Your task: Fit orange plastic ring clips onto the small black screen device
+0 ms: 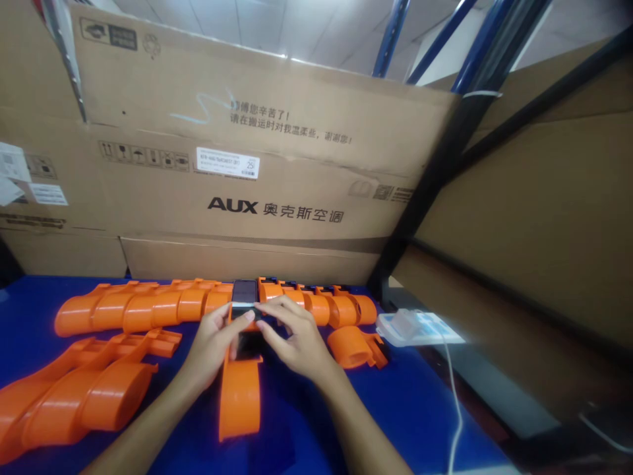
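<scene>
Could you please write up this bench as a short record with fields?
surface: blue table
left hand: touching the dark block and the orange shell under it
right hand: resting over the same block, fingers on top
back row: line of orange shells
near left: more nested orange shells
right: one loose orange piece, white adapter with a white cable
behind: cardboard boxes
</scene>
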Demonstrator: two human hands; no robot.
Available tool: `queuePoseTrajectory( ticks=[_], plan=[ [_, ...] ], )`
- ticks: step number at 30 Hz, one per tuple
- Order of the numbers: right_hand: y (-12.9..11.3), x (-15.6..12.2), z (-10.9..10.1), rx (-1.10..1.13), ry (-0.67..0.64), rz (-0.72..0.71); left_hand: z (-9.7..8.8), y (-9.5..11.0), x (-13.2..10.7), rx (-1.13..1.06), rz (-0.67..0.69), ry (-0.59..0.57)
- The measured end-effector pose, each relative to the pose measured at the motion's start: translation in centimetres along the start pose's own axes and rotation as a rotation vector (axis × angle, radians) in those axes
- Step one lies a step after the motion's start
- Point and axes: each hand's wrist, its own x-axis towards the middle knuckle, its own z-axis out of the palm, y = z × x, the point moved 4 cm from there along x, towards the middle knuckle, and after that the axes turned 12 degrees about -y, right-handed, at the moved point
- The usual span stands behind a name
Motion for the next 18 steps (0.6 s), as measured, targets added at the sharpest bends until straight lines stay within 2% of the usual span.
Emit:
queuePoseTrajectory(
  ticks=[4, 7, 9, 13, 18],
  plan=[
    [0.2, -0.2, -0.9, -0.033, 0.085, 0.048, -0.3, 0.6, -0.1, -0.028, 0.006, 0.023],
    [0.7, -0.4, -2.2, -0.09, 0.108, 0.118, -1.5, 1.2, 0.0, -0.1, 0.003, 0.075],
    [1.1, -0.6, -2.7, -0.121, 0.035, 0.15, -2.4, 1.6, 0.1, -0.154, 0.0, 0.081],
    [1.7, -0.8, -2.4, -0.164, -0.214, 0.185, -3.8, 2.5, 0.2, -0.291, -0.004, 0.107],
    [2.1, -1.0, -1.0, -0.188, -0.335, 0.236, -3.7, 3.3, -0.1, -0.397, -0.021, 0.154]
  ],
)
